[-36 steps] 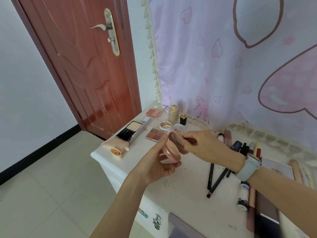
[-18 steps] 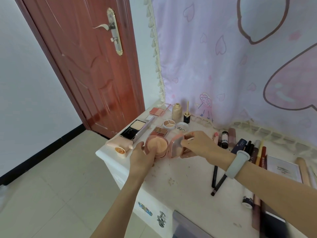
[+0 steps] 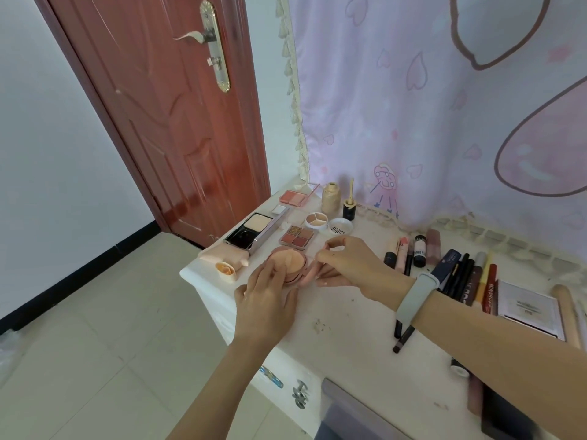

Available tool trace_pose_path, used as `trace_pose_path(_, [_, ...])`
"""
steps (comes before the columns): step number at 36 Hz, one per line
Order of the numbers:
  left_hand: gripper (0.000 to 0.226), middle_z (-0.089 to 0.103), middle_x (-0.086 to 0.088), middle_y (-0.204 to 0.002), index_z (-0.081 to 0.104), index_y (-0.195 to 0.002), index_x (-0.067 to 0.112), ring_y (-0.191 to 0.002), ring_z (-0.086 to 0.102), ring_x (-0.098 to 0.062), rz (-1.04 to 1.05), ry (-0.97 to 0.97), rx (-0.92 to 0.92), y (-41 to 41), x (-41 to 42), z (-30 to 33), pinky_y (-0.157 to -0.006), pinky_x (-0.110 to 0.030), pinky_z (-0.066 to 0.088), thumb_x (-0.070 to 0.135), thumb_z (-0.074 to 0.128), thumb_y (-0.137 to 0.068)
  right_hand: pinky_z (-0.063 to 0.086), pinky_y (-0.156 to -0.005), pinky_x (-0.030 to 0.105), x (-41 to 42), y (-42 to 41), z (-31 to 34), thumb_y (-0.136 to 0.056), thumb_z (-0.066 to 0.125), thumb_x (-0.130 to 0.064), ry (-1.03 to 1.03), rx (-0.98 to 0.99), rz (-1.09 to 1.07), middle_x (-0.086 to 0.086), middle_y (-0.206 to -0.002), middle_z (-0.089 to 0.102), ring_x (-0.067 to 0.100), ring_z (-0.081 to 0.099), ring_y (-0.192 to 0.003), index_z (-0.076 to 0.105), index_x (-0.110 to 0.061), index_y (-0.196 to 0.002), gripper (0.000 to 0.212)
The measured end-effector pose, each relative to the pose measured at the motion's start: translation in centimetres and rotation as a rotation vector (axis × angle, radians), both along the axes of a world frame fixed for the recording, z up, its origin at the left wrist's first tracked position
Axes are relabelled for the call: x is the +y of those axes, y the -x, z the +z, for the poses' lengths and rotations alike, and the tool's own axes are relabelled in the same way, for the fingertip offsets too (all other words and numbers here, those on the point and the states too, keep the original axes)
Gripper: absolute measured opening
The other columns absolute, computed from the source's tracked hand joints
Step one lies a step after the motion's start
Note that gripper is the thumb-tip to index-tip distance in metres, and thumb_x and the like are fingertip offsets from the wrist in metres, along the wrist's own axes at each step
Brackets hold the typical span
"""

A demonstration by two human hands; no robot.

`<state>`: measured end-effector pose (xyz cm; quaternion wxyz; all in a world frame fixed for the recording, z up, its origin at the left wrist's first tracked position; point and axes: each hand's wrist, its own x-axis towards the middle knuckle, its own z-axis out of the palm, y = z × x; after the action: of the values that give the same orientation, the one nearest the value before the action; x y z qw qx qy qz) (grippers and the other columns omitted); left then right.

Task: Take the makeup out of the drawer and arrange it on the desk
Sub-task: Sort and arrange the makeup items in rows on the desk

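White worktop [image 3: 346,315], centre of frame. Open pink cushion compact [image 3: 287,265], peach puff showing, sits near the worktop's left edge, just below a four-pan eyeshadow palette [image 3: 297,238]. Left hand [image 3: 268,300] rests against the compact's near side, fingers curled round its base. Right hand [image 3: 346,265], grey wristband [image 3: 416,295] on the wrist, pinches the compact's hinged lid at its right. Pencils and lipsticks [image 3: 457,274] lie in a row at centre right; black powder compact [image 3: 254,231] upper left of the cushion compact.
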<state>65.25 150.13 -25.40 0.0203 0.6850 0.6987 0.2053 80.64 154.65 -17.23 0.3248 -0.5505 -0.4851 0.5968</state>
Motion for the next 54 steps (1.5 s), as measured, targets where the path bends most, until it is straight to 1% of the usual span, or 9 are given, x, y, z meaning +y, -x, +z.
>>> trace_pose_path(6, [0.050, 0.037, 0.005, -0.145, 0.043, -0.135, 0.020, -0.135, 0.030, -0.013, -0.013, -0.010, 0.044, 1.1, 0.4, 0.4, -0.094, -0.038, 0.035, 0.040, 0.053, -0.090, 0.057, -0.058, 0.030, 0.2, 0.5, -0.1, -0.086, 0.060, -0.014, 0.004, -0.027, 0.056, 0.010, -0.065, 0.067, 0.023, 0.061, -0.057, 0.053, -0.014, -0.091, 0.009])
trace_pose_path(10, [0.052, 0.034, 0.002, -0.147, 0.038, -0.139, 0.019, -0.136, 0.027, -0.018, -0.023, 0.030, 0.031, 1.2, 0.1, 0.7, -0.098, -0.039, 0.035, 0.038, 0.050, -0.092, 0.055, -0.057, 0.026, 0.7, -0.7, -1.0, -0.090, 0.057, -0.031, -0.078, -0.118, 0.109, 0.007, -0.086, 0.069, 0.018, 0.064, -0.061, 0.043, -0.017, -0.126, 0.041])
trace_pose_path(16, [0.029, 0.063, -0.012, -0.115, 0.065, -0.112, 0.006, -0.106, 0.058, -0.033, -0.031, -0.248, -0.176, 0.2, -2.4, 0.9, -0.086, -0.044, 0.048, 0.012, 0.061, -0.084, 0.033, -0.078, 0.021, 3.0, -7.1, -2.3, -0.090, 0.054, -0.028, -0.540, -0.663, 0.085, -0.006, -0.100, 0.061, 0.017, 0.058, -0.098, 0.057, -0.021, -0.121, 0.032])
trace_pose_path(20, [0.022, 0.068, -0.006, -0.093, 0.069, -0.093, 0.006, -0.083, 0.064, -0.025, -0.194, -0.382, -0.219, -1.9, -3.8, 1.0, -0.072, -0.033, 0.051, 0.018, 0.053, -0.083, 0.025, -0.100, 0.038, 4.5, -11.1, -2.7, -0.087, 0.051, -0.044, -0.568, -1.264, 0.230, 0.002, -0.143, 0.040, 0.024, 0.030, -0.132, 0.039, -0.031, -0.137, 0.053])
trace_pose_path(33, [0.040, 0.042, 0.004, -0.142, 0.049, -0.132, 0.024, -0.134, 0.030, -0.016, -0.387, -0.035, -0.058, -8.9, -0.5, -0.3, -0.106, -0.035, 0.019, 0.035, 0.045, -0.094, 0.023, -0.102, 0.045, 4.0, -12.0, -2.9, -0.083, 0.048, -0.046, -0.591, -1.433, 0.479, -0.001, -0.136, 0.041, 0.021, 0.028, -0.130, 0.042, -0.032, -0.128, 0.048])
trace_pose_path(38, [0.039, 0.040, 0.011, -0.143, 0.049, -0.131, 0.029, -0.134, 0.028, -0.009, -0.382, -0.035, -0.094, -8.5, -0.3, -0.9, -0.107, -0.029, 0.016, 0.038, 0.045, -0.094, 0.023, -0.100, 0.033, 2.8, -11.8, -2.1, -0.084, 0.054, -0.049, -0.668, -1.147, 0.328, -0.005, -0.128, 0.050, 0.017, 0.036, -0.124, 0.048, -0.033, -0.123, 0.043])
trace_pose_path(44, [0.042, 0.052, 0.010, -0.120, 0.054, -0.126, 0.018, -0.113, 0.047, -0.005, -0.368, -0.213, -0.522, -9.7, -0.6, 1.4, -0.098, -0.017, 0.034, 0.028, 0.064, -0.087, 0.043, -0.073, 0.030, -0.5, -12.0, 0.2, -0.094, 0.041, -0.041, 0.081, 0.121, 0.169, 0.019, -0.109, 0.067, 0.023, 0.066, -0.087, 0.055, -0.007, -0.115, 0.042])
trace_pose_path(49, [0.031, 0.063, 0.001, -0.101, 0.064, -0.113, 0.009, -0.097, 0.049, -0.007, -0.409, -0.358, -0.503, -11.7, -0.5, 2.6, -0.085, -0.014, 0.038, 0.017, 0.066, -0.084, 0.042, -0.079, 0.030, -2.2, -12.8, -0.3, -0.097, 0.030, -0.046, 0.211, 0.224, 0.163, 0.018, -0.102, 0.070, 0.024, 0.070, -0.088, 0.061, -0.007, -0.103, 0.050])
trace_pose_path(54, [0.026, 0.064, -0.006, -0.091, 0.067, -0.109, 0.007, -0.085, 0.054, -0.018, -0.431, -0.460, -0.345, -12.4, -0.5, 2.4, -0.069, -0.028, 0.048, 0.018, 0.060, -0.087, 0.040, -0.058, 0.023, -3.2, -14.2, -0.6, -0.098, 0.040, -0.035, -0.066, 0.000, 0.064, 0.006, -0.076, 0.071, 0.013, 0.063, -0.062, 0.064, -0.008, -0.096, 0.035])
